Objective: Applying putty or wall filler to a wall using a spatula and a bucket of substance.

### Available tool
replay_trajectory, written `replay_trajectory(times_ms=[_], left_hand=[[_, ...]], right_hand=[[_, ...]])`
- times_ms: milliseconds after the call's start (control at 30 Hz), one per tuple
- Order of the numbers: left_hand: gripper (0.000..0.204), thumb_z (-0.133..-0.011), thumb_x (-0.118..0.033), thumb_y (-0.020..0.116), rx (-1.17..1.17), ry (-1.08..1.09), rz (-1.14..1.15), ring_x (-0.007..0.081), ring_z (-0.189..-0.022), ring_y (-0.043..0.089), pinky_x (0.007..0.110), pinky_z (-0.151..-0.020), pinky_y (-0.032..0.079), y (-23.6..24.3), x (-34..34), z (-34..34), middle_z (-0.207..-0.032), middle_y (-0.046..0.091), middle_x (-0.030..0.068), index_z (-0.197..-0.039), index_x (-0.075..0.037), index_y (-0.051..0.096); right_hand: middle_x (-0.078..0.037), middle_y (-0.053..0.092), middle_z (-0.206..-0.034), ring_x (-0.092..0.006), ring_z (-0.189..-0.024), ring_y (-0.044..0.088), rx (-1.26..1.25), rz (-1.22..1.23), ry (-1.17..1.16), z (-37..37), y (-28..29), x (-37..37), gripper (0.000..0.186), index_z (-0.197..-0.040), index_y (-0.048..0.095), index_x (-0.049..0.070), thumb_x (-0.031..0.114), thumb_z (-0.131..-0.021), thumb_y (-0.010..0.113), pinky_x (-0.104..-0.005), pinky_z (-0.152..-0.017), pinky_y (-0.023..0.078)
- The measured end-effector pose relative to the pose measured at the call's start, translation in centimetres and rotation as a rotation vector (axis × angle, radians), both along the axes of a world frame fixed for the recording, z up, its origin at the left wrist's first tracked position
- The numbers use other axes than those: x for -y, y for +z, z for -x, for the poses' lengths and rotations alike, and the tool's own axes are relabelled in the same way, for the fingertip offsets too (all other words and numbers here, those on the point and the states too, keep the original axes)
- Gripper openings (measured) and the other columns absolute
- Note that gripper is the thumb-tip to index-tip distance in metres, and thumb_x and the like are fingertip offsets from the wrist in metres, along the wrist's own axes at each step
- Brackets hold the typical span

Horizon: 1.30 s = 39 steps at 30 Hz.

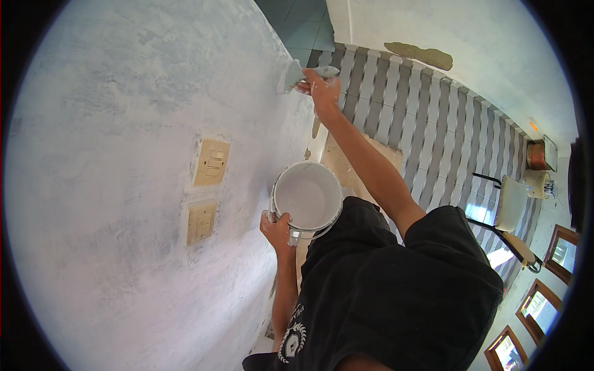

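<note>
Both hands busy: bucket in the left, broad flat tool at the wall in the right

I am taking the bucket as the centre of my clock face. My left hand (279, 232) is gripping it at seven o'clock, with the thumb lying at the rim and the fingers curling outside. The round white bucket (339, 199) is sitting close between the wall and my body, its mouth facing up and its inside showing pale; how full it is, I am unable to tell. My right hand (324, 94) is reaching out between twelve and one, closing around a broad flat tool (292, 76) whose wide end is resting against the wall. White smears are coating both hands.

The patchy white wall (124, 123) is filling the side around nine. Two cream switch plates are sitting on it: the upper plate (211, 162) between nine and ten, the lower plate (201, 222) between eight and nine. My black shirt (402, 284) is spreading out between four and five. Grey-and-white tiles (427, 133) are covering the floor toward two, and a bare patch (422, 55) is showing on the opposite wall between one and two. Farther off, a pale-padded chair (511, 204) is standing at three; brown-framed windows (538, 309) are lining four.
</note>
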<state>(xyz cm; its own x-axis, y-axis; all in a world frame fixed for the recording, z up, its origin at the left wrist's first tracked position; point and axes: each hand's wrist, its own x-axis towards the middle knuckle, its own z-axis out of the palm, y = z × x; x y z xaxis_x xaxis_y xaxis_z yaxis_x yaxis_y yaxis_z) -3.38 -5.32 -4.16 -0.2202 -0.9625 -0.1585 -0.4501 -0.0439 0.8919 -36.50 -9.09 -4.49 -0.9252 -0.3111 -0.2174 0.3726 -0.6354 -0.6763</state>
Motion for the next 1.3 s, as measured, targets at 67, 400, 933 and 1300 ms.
replay_trajectory(times_ms=[67,400,933,1300], left_hand=[[0.022,-0.061,0.003,0.059,-0.035,0.011,-0.03,0.0126,-0.053,0.037,0.029,-0.05,0.032,-0.3,0.0,-0.1,-0.062,0.044,0.0027,-0.069,-0.004,0.039],[0.023,-0.061,0.004,0.058,-0.076,-0.028,-0.077,0.0116,-0.055,0.036,0.029,-0.05,0.031,1.0,-0.8,0.4,-0.062,0.042,0.0012,-0.068,-0.005,0.038],[0.023,-0.061,0.006,0.056,-0.11,-0.018,-0.135,0.0115,-0.059,0.038,0.027,-0.053,0.032,1.8,-1.1,1.0,-0.066,0.044,0.0019,-0.071,-0.005,0.039],[0.021,-0.062,0.004,0.058,-0.001,-0.016,-0.064,0.0116,-0.056,0.039,0.029,-0.052,0.034,0.5,-1.0,-0.2,-0.064,0.045,0.0019,-0.069,-0.005,0.04]], right_hand=[[-0.014,0.065,-0.079,-0.0225,-0.065,0.066,-0.022,0.004,-0.005,0.0,2.3,-0.2,0.022,-0.086,0.061,-0.007,0.012,-0.078,0.068,-0.0319,-0.065,0.059],[-0.015,0.063,-0.078,-0.0211,-0.062,0.065,-0.101,0.058,-0.023,-0.2,11.0,-0.6,0.021,-0.083,0.06,-0.008,0.01,-0.076,0.068,-0.0299,-0.062,0.057],[-0.014,0.065,-0.082,-0.0234,-0.071,0.065,-0.17,0.295,0.148,1.1,18.3,-1.7,0.03,-0.101,0.06,-0.006,0.021,-0.088,0.063,-0.0342,-0.071,0.055],[-0.017,0.065,-0.089,-0.0296,-0.077,0.068,-0.075,0.522,0.149,-1.6,2.6,1.5,0.022,-0.096,0.055,-0.004,0.013,-0.086,0.064,-0.0383,-0.071,0.058]])
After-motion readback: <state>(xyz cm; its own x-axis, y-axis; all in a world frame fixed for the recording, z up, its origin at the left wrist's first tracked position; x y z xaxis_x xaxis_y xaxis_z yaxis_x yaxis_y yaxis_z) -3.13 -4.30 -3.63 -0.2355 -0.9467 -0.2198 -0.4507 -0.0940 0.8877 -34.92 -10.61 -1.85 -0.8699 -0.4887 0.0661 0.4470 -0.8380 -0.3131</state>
